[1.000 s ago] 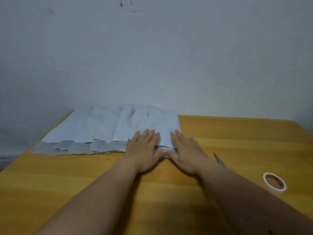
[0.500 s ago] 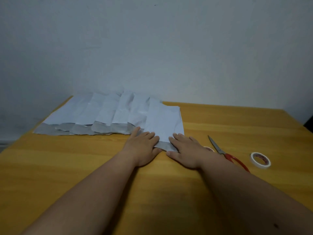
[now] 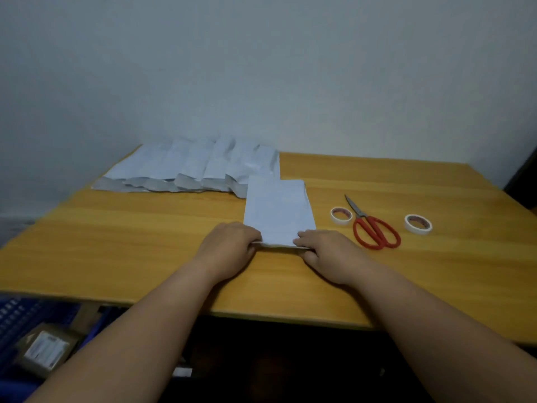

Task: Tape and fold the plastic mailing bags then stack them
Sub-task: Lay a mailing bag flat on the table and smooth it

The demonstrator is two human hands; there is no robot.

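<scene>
A pale grey rectangular plastic mailing bag [image 3: 279,212] is lying flat on the yellow wooden table [image 3: 145,242], its long axis running straight away from the person toward the fanned row of matching grey bags [image 3: 191,167] by the wall. The left hand [image 3: 229,247] and the right hand [image 3: 325,251] are each pinching a near corner, fingers curled over the bag's near edge. Both are sitting equally close, so any fold would probably be travelling forward, away from the fingers. Red-handled scissors [image 3: 373,229] and two white tape rolls [image 3: 341,215] are resting just right of the bag.
</scene>
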